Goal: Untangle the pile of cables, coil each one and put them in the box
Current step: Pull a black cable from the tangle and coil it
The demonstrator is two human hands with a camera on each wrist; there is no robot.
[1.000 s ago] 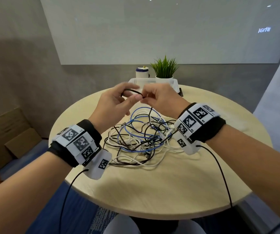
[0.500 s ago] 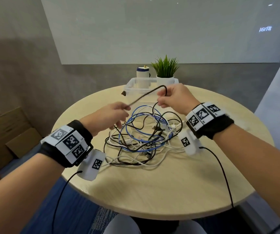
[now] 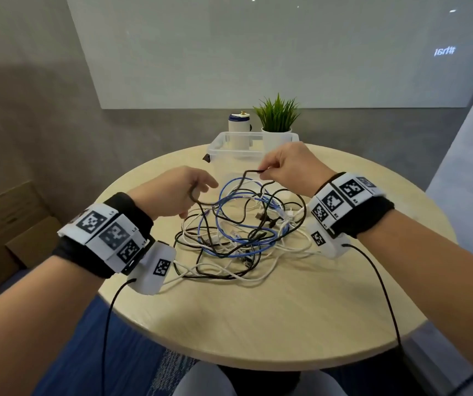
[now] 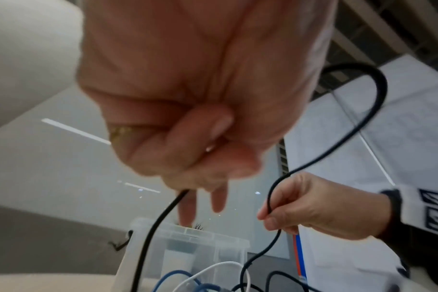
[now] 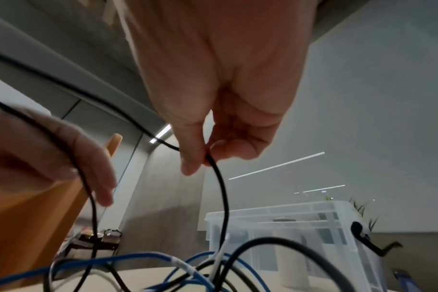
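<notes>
A tangled pile of black, white and blue cables (image 3: 238, 235) lies mid-table. One black cable (image 3: 229, 190) rises out of it and spans both hands. My left hand (image 3: 198, 191) grips a loop of it in curled fingers; in the left wrist view the cable (image 4: 163, 213) drops out below the left hand (image 4: 200, 158). My right hand (image 3: 264, 173) pinches the same cable between thumb and forefinger, seen close at the right hand (image 5: 203, 158). The clear plastic box (image 3: 221, 144) stands just behind the hands, with nothing visible inside it.
A potted green plant (image 3: 276, 115) and a white bottle (image 3: 239, 124) stand behind the box at the far edge of the round wooden table (image 3: 258, 310). Cardboard boxes (image 3: 6, 224) sit on the floor to the left. Wrist-camera leads hang off both forearms.
The hands started together and drew apart along the black cable. Now the left hand holds a loop, and the stretch between the hands sags over the pile.
</notes>
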